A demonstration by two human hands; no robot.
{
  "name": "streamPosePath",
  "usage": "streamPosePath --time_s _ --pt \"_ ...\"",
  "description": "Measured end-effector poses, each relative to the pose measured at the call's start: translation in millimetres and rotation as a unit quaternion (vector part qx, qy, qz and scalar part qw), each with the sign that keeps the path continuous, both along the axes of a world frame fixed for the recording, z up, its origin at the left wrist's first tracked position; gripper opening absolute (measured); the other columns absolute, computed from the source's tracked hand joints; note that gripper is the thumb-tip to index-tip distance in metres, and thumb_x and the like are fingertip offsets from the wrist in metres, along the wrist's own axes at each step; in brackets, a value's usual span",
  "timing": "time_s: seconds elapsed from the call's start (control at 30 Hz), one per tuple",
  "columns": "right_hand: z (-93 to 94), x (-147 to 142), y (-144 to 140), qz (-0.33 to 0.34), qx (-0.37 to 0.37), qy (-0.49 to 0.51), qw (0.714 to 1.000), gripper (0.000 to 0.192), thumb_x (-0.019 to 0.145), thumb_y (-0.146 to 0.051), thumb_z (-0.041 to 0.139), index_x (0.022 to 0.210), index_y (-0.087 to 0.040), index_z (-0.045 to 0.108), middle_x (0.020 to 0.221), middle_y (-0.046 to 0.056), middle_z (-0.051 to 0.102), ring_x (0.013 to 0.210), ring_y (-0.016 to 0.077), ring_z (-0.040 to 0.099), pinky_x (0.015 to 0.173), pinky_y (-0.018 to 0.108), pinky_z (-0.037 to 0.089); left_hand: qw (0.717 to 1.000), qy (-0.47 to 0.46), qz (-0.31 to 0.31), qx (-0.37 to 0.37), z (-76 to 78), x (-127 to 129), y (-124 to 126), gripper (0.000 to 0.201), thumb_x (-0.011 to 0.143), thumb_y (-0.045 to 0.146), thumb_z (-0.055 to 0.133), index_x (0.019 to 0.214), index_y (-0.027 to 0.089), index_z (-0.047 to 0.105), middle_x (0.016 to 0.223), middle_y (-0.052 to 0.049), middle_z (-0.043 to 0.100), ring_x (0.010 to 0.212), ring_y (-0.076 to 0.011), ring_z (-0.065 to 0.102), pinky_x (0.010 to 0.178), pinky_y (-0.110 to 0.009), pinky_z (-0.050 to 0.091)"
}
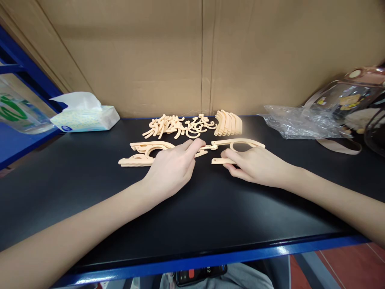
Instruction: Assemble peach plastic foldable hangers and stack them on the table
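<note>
Two long peach plastic hanger halves lie end to end on the black table (192, 208). My left hand (173, 166) rests on the left half (144, 154), fingertips pressing its inner end near the joint (210, 147). My right hand (255, 164) grips the right half (240, 143), thumb and fingers pinching its lower bar. Behind them lie a loose pile of small peach hooks (177, 126) and a neat row of curved peach pieces (228, 122).
A tissue box (86, 116) stands at the back left. Crumpled clear plastic (293, 120) and a transparent bag (349, 100) with a strap occupy the back right. A cardboard wall closes the back. Blue shelf frame at left; blue table edge (210, 257) in front.
</note>
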State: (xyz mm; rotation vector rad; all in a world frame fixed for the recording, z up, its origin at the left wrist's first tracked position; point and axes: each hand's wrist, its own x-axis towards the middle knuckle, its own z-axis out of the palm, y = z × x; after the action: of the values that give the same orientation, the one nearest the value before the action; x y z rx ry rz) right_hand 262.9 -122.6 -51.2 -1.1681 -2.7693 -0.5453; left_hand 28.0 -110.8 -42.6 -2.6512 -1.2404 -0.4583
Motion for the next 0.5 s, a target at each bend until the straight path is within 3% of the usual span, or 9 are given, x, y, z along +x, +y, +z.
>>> streamPosePath --time_s 0.2,0.33,0.5 --pt "2.9 -0.3 -4.0 0.005 -0.013 0.044 0.999 0.035 0.099 -0.036 0.028 0.094 -0.016 0.056 0.07 0.004 0.068 0.055 0.0146 0.056 0.054 0.027 0.03 0.998 -0.001 0.008 -0.065 2.7 0.3 -2.4 0.025 0.087 0.014 0.031 0.103 0.022 0.049 0.088 0.001 0.059 0.067 -0.0168 0.057 0.051 -0.026 0.029" --pt "3.5 0.7 -4.0 0.018 -0.026 0.063 0.998 0.041 0.099 -0.041 0.028 0.096 -0.017 0.061 0.073 0.004 0.068 0.06 0.0155 0.058 0.055 0.028 0.031 0.998 -0.007 0.008 -0.059 4.5 3.9 -6.1 0.02 0.09 0.025 0.036 0.092 0.022 0.055 0.081 0.003 0.056 0.062 -0.0145 0.054 0.051 -0.026 0.026" --pt "3.4 2.0 -3.4 0.033 -0.034 0.084 0.995 0.038 0.098 -0.038 0.033 0.092 -0.018 0.065 0.072 0.003 0.068 0.062 0.0147 0.06 0.056 0.028 0.032 0.998 -0.021 0.006 -0.058 4.5 4.7 -6.7 0.041 0.097 0.048 0.03 0.088 0.022 0.06 0.077 0.002 0.057 0.064 -0.0136 0.054 0.052 -0.026 0.024"
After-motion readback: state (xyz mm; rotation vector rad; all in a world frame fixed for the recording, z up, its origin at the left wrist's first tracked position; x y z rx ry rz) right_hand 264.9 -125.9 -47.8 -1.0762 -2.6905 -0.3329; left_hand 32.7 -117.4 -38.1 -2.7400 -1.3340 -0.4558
